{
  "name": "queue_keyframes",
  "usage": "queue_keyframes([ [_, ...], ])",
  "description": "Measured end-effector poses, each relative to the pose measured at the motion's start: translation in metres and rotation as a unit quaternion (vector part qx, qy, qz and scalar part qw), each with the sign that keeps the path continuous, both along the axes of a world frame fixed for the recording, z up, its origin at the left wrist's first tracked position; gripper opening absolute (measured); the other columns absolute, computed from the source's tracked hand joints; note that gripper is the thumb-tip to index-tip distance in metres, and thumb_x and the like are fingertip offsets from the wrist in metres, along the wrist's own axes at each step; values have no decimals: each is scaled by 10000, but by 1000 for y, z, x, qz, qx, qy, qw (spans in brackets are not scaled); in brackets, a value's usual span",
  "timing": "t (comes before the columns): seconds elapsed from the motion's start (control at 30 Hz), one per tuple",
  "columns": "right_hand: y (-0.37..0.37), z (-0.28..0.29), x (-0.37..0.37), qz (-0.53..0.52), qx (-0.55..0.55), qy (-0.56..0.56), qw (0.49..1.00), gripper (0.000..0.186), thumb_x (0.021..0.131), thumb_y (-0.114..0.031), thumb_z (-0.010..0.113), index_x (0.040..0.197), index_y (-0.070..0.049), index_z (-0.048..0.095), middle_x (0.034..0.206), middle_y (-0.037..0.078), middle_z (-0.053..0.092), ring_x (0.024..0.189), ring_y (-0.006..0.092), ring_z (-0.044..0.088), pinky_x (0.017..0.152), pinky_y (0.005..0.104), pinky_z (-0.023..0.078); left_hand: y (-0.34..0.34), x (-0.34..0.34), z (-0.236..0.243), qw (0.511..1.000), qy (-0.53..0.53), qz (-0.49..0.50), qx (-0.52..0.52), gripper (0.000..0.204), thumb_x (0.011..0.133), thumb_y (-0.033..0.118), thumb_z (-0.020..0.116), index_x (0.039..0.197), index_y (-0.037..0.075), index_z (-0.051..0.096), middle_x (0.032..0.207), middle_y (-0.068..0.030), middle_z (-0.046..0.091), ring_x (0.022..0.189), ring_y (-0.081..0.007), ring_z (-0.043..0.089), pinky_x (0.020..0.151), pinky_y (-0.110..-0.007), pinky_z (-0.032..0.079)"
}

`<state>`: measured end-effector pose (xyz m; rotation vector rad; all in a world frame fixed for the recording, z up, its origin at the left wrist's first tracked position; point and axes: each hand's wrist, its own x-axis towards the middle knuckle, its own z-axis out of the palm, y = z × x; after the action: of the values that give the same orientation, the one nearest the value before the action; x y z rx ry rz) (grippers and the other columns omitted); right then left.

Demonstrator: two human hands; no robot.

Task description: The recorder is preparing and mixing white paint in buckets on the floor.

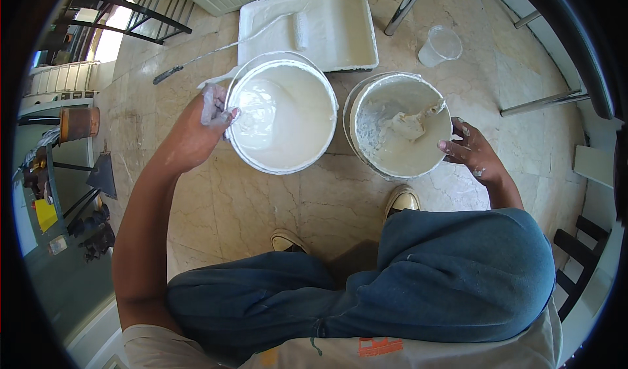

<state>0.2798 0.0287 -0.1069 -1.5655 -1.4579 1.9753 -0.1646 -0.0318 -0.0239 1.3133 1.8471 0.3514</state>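
My left hand (pixel 209 117), its fingers coated in white paint, grips the left side of a white bucket (pixel 281 123) holding smooth white paint. My right hand (pixel 468 148), paint-flecked, curls against the right side of a second white bucket (pixel 399 153), gripping near its rim. Inside that bucket is pale paint with a lumpy, paint-covered object (pixel 409 123) that I cannot make out. Behind the buckets lies a white paint tray (pixel 337 25) with a roller (pixel 299 29) in it, its long wire handle reaching out to the left.
A clear plastic cup (pixel 439 45) stands at back right near metal legs (pixel 405 9). Dark railings (pixel 154 12) are at back left. A glass-topped table (pixel 52 251) with items, including a terracotta pot (pixel 78 123), is at left. A black slatted object (pixel 582 258) is at right, beside my bent knee.
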Motion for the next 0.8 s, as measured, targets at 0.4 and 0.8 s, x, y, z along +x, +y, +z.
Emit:
queue_keyframes([
  [0.4, 1, 2, -3, 48, -17, 10, 999, 704, 893, -243, 710, 1435, 46, 366, 1347, 195, 515, 1125, 267, 598, 980, 375, 494, 8, 15, 62, 942, 189, -45, 274, 197, 991, 130, 561, 1129, 8, 492, 949, -104, 575, 885, -156, 551, 824, -314, 466],
  [0.8, 74, 89, -70, 142, 319, -18, 937, 750, 866, -423, 721, 1386, 44, 449, 1281, 296, 566, 1140, 366, 620, 960, 423, 524, 23, 62, 74, 951, 65, -50, 297, 221, 998, 161, 554, 1152, 8, 512, 1011, -90, 589, 974, -149, 567, 891, -305, 460],
])
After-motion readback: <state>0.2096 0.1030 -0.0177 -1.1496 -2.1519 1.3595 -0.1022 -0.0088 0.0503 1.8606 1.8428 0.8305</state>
